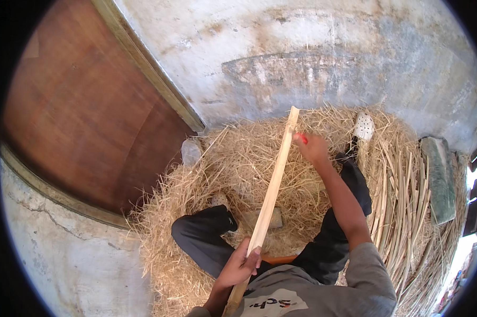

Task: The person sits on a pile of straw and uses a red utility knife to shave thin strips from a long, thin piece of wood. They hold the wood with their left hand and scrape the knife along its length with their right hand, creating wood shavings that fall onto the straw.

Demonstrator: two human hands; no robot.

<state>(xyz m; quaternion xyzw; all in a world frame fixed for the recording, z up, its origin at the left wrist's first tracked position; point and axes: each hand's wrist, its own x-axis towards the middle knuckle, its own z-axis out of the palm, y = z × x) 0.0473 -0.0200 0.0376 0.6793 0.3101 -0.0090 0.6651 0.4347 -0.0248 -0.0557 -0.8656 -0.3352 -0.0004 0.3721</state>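
A long, pale split-bamboo strip [272,195] slants away from my lap toward the wall. My left hand [238,268] is closed around its near part, thumb on top. Close to the strip's far end, my right hand [314,149] is closed on a red-handled tool [303,138]. The tool's working part is too small to make out, so I cannot tell whether it is a knife. It sits right beside the strip's edge.
Straw-like shavings [238,153] cover the floor around my legs. A block [269,217] lies between my feet. Thin split strips [400,195] are heaped at right, beside a grey-green slab [438,179]. A brown door [90,105] stands at left; a stained wall [323,58] rises ahead.
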